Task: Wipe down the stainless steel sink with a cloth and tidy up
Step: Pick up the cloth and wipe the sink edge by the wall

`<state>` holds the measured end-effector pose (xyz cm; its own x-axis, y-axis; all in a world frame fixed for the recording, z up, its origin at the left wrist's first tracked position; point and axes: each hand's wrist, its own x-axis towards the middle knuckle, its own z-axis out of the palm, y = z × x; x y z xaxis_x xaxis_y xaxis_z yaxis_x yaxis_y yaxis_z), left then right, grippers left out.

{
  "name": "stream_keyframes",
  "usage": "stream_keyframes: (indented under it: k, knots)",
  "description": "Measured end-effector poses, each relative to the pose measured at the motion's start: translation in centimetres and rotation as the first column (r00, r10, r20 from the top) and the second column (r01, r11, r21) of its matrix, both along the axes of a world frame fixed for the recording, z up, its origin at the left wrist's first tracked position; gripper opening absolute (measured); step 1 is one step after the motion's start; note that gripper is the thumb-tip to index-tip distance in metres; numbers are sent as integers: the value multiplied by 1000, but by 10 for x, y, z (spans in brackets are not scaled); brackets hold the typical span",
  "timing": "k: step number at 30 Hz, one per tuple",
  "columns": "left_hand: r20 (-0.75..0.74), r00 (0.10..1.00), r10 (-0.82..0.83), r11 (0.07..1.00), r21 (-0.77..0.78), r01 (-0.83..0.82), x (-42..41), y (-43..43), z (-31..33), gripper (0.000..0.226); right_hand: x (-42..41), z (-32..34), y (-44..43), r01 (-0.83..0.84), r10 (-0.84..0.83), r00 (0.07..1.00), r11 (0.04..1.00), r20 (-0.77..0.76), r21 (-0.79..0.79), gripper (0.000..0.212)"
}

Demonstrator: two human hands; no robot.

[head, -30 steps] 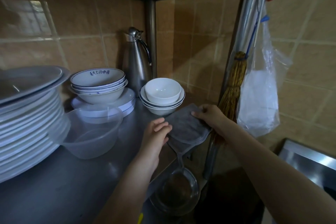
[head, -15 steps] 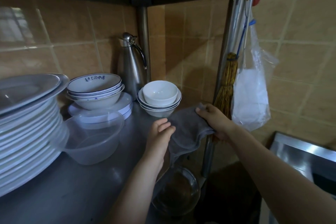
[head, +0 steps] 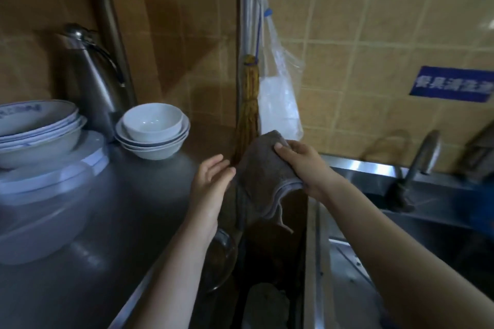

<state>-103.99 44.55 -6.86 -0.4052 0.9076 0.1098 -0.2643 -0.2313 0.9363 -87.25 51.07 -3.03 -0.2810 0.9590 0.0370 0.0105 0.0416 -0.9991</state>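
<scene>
Cloth (head: 264, 176) has left the shelf (head: 128, 208), gripped by right hand (head: 307, 165) fingers; left hand (head: 211, 181) fingers open beside it

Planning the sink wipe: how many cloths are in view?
1 certain: the grey cloth, held by the right hand above the dark gap between counter and sink. A pale crumpled bundle low in that gap may be another; too dark to tell.

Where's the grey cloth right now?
Head view, centre: right hand grips the grey cloth over the gap between steel counter and sink, by the straw brush.
</scene>
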Motion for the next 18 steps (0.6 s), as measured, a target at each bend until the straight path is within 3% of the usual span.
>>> stream_keyframes:
  k: [7,12,18]
  knots:
    - [-12,989,-146,989,-39,145,65,-23,-31,27,82,-45,-37,133,-128,990,988,60,-83,23]
    - [-48,979,-199,978,-82,194,105,-48,-59,27,130,-73,-78,167,-173,985,967,-14,-193,18]
    - [-111,962,-247,956,-188,224,143,-102,-100,26,164,-115,-132,308,-286,944,942,168,-130,14]
